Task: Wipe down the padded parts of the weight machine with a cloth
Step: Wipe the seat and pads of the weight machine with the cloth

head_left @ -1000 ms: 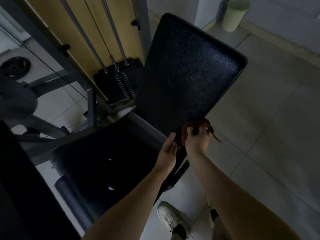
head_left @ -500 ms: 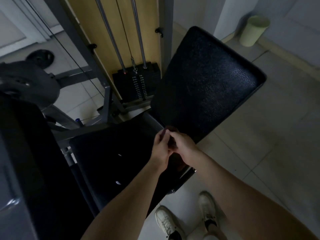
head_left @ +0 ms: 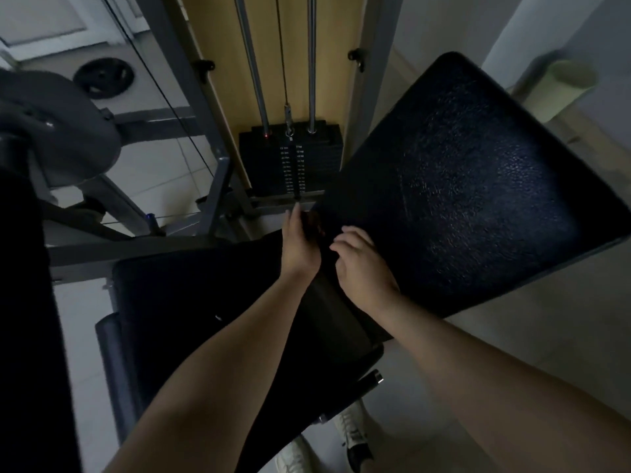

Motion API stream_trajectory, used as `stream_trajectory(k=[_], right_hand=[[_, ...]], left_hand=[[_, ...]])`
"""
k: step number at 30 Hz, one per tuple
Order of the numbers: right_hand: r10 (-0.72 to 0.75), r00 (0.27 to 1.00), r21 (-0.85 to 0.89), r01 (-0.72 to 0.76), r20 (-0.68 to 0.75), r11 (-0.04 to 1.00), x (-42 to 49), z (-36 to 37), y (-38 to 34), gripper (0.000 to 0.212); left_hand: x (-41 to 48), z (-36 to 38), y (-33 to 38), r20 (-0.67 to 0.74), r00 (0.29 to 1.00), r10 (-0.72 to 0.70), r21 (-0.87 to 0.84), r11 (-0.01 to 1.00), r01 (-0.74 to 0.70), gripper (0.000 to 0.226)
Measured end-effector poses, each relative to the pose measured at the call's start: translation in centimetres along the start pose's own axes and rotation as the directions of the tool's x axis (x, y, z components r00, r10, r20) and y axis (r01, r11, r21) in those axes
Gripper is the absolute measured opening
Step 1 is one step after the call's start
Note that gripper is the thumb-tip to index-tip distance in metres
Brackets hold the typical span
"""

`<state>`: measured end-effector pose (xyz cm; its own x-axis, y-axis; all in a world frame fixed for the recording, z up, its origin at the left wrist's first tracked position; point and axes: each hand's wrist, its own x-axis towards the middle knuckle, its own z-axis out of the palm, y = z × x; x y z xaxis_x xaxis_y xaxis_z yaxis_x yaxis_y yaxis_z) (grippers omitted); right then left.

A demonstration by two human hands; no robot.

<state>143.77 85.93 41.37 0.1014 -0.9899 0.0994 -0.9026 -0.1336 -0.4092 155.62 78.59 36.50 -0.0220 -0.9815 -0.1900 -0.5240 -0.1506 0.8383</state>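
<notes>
The machine's black padded backrest (head_left: pixel 461 186) tilts up at the right, and its black seat pad (head_left: pixel 191 302) lies below my arms. My left hand (head_left: pixel 300 244) is at the backrest's lower left corner, closed on a dark reddish cloth (head_left: pixel 313 222) that is mostly hidden in shadow. My right hand (head_left: pixel 362 264) rests just right of it on the lower edge of the backrest, fingers loosely curled and apart, with nothing visible in them. A dark roller pad (head_left: pixel 109 353) sticks out at the seat's left.
The weight stack (head_left: pixel 293 158) with guide rods and cable stands behind the seat inside a grey frame (head_left: pixel 218 172). A weight plate (head_left: pixel 104 76) lies on the tiled floor at the back left. A pale bin (head_left: pixel 563 87) stands at the back right. My shoes (head_left: pixel 355 435) are below the seat.
The cloth went from my right hand to my left as the hands met. Both hands slid left along the backrest's lower edge to its left corner. The view shifted right.
</notes>
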Motion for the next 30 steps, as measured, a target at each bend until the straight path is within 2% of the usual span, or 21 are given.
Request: stream_trajectory(k=[3, 6, 9, 13, 16, 20, 23, 26, 30], right_hand=[[-0.055, 0.998, -0.060, 0.054, -0.008, 0.997, -0.3, 0.5, 0.4, 0.023], [-0.034, 0.999, -0.013, 0.033, -0.014, 0.999, -0.2, 0.3, 0.2, 0.023], [-0.001, 1.000, 0.060, 0.001, 0.008, 0.998, -0.4, -0.4, -0.1, 0.028], [0.021, 0.998, 0.073, -0.025, 0.052, 0.997, -1.2, -1.3, -0.2, 0.029], [0.004, 0.997, 0.070, -0.010, 0.083, 0.997, -1.7, -1.5, -0.3, 0.029], [0.000, 0.994, 0.071, -0.008, 0.107, 0.997, -1.7, -1.4, -0.2, 0.030], [-0.027, 0.996, 0.069, 0.020, 0.091, 0.997, -1.8, -1.0, 0.1, 0.029], [-0.060, 0.996, 0.062, 0.056, 0.069, 0.997, -1.9, -0.6, 0.4, 0.029], [-0.055, 0.998, 0.083, 0.051, 0.044, 0.995, -1.8, -0.5, 0.6, 0.029]], left_hand=[[1.0, 1.1, -1.2, 0.021, 0.995, 0.094, 0.173, 0.980, -0.097, 0.060], [-0.1, 1.7, -1.1, -0.020, 0.998, 0.053, 0.239, 0.970, -0.047, 0.057], [-3.7, 2.0, -1.2, 0.008, 0.999, 0.034, 0.317, 0.948, -0.035, 0.058], [-9.8, 2.9, -2.0, 0.066, 0.992, 0.105, 0.308, 0.944, -0.121, 0.055], [-11.1, 3.3, -2.2, 0.049, 0.997, 0.059, 0.235, 0.970, -0.069, 0.051], [-8.5, 1.3, -1.1, -0.119, 0.993, -0.003, 0.126, 0.992, 0.018, 0.048], [-4.0, 0.1, -0.1, -0.235, 0.972, -0.014, 0.059, 0.998, 0.029, 0.042], [-1.3, 1.7, -0.7, -0.177, 0.984, 0.024, 0.180, 0.984, 0.009, 0.043], [-3.3, 3.1, -2.2, -0.167, 0.985, 0.042, 0.259, 0.966, 0.002, 0.049]])
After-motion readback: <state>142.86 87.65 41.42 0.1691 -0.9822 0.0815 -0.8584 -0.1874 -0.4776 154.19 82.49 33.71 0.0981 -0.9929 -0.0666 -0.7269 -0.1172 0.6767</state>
